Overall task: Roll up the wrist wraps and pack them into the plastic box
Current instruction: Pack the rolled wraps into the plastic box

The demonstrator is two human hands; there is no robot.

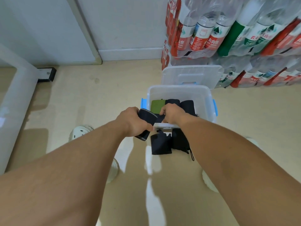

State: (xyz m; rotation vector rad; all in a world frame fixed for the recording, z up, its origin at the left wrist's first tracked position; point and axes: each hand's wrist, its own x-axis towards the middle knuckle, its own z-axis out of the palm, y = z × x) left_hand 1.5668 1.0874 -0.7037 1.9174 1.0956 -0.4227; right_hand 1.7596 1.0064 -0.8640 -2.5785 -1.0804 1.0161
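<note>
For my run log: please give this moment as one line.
left hand: grips wrap roll | right hand: pinches its tail | box: open

The plastic box (203, 95) is clear with sky-blue latches, and its clear lid (192, 75) shows a blue handle. Inside lie one olive-green wrap (157, 106) and black wraps (187, 104); the rolled wrap (146, 119) in the left hand is black with a pale grey edge, and the wraps on the floor (160, 145) are black. The floor (97, 95) is tan, the wall white, and the bottle packs (228, 35) carry red, white and green labels.
</note>
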